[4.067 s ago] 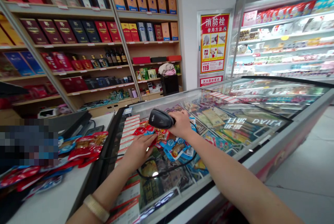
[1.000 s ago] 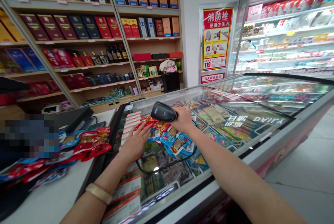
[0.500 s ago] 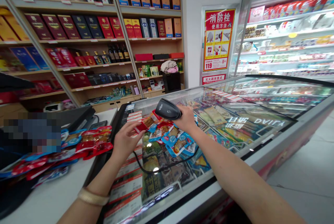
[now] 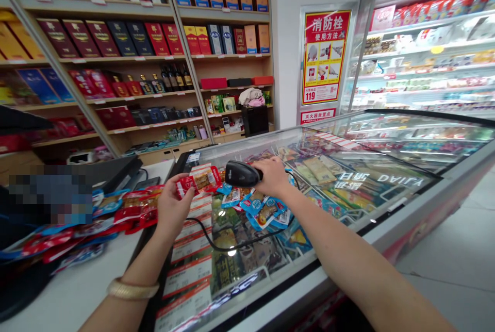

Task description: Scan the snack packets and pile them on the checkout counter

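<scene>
In my right hand (image 4: 274,177) is a black barcode scanner (image 4: 242,173), its head pointing left above the freezer's glass top. My left hand (image 4: 175,203) pinches the left end of a red snack packet (image 4: 201,181), which lies across in front of the scanner head. Blue snack packets (image 4: 263,207) are heaped on the glass below the scanner and my right hand. The scanner's black cable (image 4: 228,248) loops over the glass between my forearms. More red packets (image 4: 141,208) are piled on the white counter, left of my left hand and partly behind it.
The chest freezer (image 4: 402,211) with a sliding glass lid stretches to the right. On the left is a white counter (image 4: 112,280) with dark equipment. Shelves of boxed bottles (image 4: 135,40) stand behind, and a lit refrigerated display (image 4: 433,59) is at the back right.
My left hand has moved left with the red packet, drawing it off the heap. The scanner in my right hand has shifted slightly left and down, its head now levelled toward the packet.
</scene>
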A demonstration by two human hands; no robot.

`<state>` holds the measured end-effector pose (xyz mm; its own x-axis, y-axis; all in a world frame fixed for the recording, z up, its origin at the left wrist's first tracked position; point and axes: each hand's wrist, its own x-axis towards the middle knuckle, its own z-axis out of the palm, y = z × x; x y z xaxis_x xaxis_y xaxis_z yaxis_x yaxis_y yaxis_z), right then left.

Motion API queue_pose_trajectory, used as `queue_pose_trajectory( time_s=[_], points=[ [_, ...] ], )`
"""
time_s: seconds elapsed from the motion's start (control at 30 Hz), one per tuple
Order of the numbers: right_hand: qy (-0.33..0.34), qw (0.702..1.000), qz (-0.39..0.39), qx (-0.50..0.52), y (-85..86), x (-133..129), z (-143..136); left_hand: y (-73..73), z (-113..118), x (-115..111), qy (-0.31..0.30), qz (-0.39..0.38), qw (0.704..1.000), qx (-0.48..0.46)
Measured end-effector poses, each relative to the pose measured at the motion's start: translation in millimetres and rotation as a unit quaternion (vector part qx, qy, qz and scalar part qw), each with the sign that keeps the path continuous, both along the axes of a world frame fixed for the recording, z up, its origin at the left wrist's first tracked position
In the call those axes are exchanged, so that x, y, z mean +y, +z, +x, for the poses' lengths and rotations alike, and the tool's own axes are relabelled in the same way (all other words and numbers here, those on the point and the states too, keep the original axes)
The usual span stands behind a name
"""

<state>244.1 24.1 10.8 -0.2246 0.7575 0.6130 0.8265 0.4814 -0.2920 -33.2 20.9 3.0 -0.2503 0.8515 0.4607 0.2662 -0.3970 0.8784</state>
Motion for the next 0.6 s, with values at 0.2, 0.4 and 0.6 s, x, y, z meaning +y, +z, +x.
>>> queue_pose_trajectory(
  time_s=[0.2,0.4,0.6],
  points=[
    [0.017,0.999,-0.017,-0.046,4.4,-4.5,-1.8,-0.7,0.2,1.4,-0.004,-0.010,1.000,-0.012],
    [0.019,0.998,-0.021,-0.058,5.6,-4.7,-1.5,3.1,2.8,-1.9,-0.004,-0.014,1.000,-0.022],
    [0.022,0.998,-0.017,-0.053,2.1,-2.6,-2.1,3.9,4.4,-3.1,-0.006,-0.019,1.000,-0.022]
  ],
)
